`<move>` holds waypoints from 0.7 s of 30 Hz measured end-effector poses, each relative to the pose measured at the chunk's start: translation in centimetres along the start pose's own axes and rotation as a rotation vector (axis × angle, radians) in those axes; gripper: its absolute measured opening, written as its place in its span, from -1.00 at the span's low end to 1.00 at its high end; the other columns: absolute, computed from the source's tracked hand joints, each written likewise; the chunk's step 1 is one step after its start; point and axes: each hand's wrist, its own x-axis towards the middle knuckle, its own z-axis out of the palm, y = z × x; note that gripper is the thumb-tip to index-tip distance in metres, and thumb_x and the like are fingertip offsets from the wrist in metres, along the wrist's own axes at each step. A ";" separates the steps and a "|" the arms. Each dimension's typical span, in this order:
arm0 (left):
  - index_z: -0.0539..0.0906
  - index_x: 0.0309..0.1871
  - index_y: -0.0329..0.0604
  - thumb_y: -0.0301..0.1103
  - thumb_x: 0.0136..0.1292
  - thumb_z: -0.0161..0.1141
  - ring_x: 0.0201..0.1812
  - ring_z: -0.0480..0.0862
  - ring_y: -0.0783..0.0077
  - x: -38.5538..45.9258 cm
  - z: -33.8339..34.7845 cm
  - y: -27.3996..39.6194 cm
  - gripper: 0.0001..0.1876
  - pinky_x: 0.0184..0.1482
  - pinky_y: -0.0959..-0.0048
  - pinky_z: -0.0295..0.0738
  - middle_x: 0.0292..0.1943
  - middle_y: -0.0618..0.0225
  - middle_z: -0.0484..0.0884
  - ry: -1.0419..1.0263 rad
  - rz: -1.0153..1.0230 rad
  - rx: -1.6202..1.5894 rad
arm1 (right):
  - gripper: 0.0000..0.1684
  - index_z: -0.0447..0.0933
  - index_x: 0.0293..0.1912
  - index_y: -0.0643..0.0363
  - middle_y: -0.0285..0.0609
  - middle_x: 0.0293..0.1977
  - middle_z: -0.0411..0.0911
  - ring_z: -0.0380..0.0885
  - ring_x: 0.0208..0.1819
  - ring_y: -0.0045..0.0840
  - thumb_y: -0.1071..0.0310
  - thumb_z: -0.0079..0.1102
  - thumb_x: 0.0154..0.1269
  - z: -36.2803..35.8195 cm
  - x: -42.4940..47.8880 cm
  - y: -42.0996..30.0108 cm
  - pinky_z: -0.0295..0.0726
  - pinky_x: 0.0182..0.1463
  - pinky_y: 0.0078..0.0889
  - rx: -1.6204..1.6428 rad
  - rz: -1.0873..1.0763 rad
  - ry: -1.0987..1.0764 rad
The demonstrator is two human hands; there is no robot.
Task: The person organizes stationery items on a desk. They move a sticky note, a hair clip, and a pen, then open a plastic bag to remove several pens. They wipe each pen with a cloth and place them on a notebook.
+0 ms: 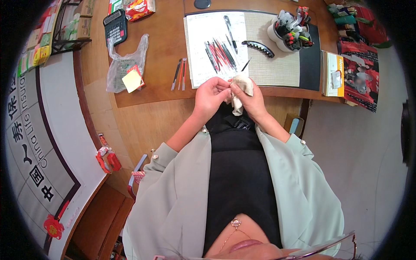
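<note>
My right hand (255, 99) is closed around a crumpled white cloth or tissue (245, 85), part of which hangs below the fingers. The fingertips of my left hand (211, 96) are pinched together against the cloth's left side; whether they hold anything small is hidden. Just beyond the cloth, a dark thin refill (246, 64) points up and right, its lower end out of sight. Past my hands, several red and black pen refills (221, 55) lie fanned out on handwritten paper (201, 27). A black pen (230, 32) lies above them. More refills (183, 74) rest on the desk to the left.
Right of the paper are a black hair clip (259, 47) and a white cup (275, 38) full of pens. A calculator (116, 27), a plastic bag (125, 61) and yellow sticky notes (131, 83) sit at left. Notebooks (334, 86) line the desk's right edge.
</note>
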 end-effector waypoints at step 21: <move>0.56 -0.09 -0.33 -0.55 0.36 0.22 -0.26 0.68 0.60 -0.8 1.0 0.0 -0.88 -0.27 0.64 0.50 -0.25 0.35 0.67 -0.012 0.058 -0.001 | -0.67 0.55 -0.04 0.26 -0.26 -0.23 0.63 0.58 -0.21 -0.65 0.24 0.34 0.36 -0.1 0.0 -0.1 0.56 -0.09 -0.50 -0.111 -0.066 0.075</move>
